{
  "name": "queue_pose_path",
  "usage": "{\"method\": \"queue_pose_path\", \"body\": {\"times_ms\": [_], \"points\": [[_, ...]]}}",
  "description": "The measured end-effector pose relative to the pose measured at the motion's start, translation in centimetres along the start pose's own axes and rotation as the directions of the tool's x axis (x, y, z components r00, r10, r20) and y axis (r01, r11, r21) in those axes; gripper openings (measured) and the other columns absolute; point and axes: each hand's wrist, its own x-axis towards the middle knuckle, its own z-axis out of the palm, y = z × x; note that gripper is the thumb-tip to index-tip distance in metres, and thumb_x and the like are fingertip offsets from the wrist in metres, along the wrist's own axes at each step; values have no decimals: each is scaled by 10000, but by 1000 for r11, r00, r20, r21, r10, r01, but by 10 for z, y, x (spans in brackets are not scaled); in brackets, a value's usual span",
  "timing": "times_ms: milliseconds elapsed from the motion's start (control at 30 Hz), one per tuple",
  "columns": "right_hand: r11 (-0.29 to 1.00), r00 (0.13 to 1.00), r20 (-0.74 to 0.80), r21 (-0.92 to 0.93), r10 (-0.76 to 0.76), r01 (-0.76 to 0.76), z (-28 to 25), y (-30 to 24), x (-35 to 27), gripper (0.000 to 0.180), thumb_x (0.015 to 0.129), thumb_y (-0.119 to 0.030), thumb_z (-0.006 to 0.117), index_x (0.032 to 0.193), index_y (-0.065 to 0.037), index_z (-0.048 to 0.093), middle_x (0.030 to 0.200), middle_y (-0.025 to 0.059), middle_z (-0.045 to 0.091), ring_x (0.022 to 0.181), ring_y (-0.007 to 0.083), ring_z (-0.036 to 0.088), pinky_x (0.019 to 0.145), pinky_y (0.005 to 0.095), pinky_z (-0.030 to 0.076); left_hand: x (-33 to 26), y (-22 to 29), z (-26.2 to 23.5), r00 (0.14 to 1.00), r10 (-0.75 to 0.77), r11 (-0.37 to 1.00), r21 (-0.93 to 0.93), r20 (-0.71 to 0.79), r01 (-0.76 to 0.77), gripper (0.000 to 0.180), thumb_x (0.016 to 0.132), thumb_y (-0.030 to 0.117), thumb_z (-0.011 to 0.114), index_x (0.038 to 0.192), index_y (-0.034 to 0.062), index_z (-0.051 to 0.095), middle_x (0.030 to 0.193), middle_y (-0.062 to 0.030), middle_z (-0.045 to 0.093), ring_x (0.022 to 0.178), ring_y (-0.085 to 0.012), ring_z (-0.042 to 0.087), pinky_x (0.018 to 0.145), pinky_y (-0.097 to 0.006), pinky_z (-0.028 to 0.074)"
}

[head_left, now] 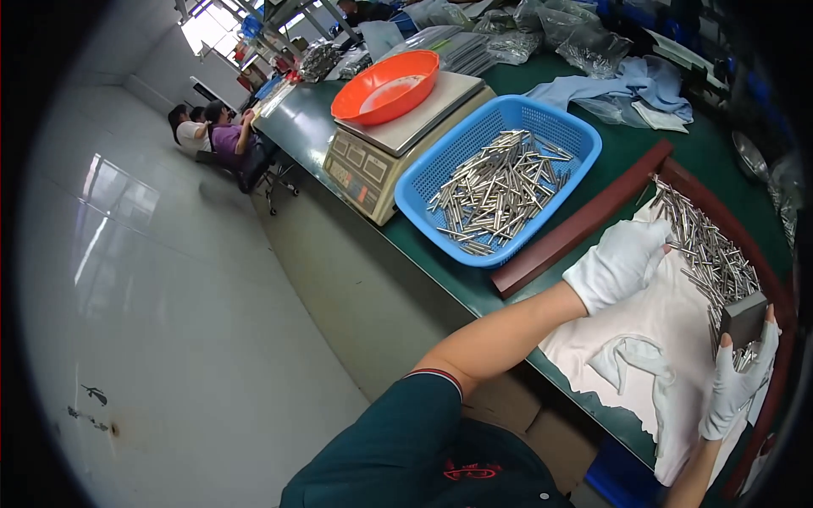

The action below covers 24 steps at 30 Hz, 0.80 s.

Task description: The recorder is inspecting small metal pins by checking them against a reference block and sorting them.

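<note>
My left hand (622, 261), in a white glove with bare fingertips, is closed at the left edge of a heap of thin metal pins (707, 245). Its fingers curl in, and whatever they hold is hidden. On the right, my gloved right hand (741, 389) grips a dark grey rectangular block (745, 319) between thumb and fingers, over the near end of the heap. The pins lie on a pale cloth (584, 339), where a crumpled white cloth piece (631, 360) also rests between my hands.
Dark red wooden rails (584, 222) border the pins. Left of them, a blue basket (415, 182) holds many more pins. A scale (364, 165) carries an orange bowl (385, 87). Plastic bags (584, 38) and a light blue cloth (584, 89) lie behind. Seated people (224, 140) are far left.
</note>
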Motion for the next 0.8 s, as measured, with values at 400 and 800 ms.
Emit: {"method": "queue_pose_path", "body": {"times_ms": [400, 800], "points": [[993, 996, -1, 68, 91, -91, -2, -13, 1, 683, 849, -158, 726, 1438, -3, 415, 1461, 136, 439, 1370, 269, 391, 1129, 382, 292, 3, -9, -2, 993, -119, 966, -234, -14, 112, 57, 861, 98, 610, 863, 45, 629, 684, -166, 639, 687, -386, 637, 612, -454, 495], [998, 999, 6, -52, 36, -36, -5, -10, 0, 688, 847, -170, 738, 1436, -11, 422, 1460, 126, 444, 1362, 259, 401, 1112, 372, 306, 2, -10, 3, 991, -97, 947, 316, 96, 62, 111, 845, 160, 624, 826, 50, 631, 668, -199, 631, 652, -386, 641, 591, -455, 509]]}}
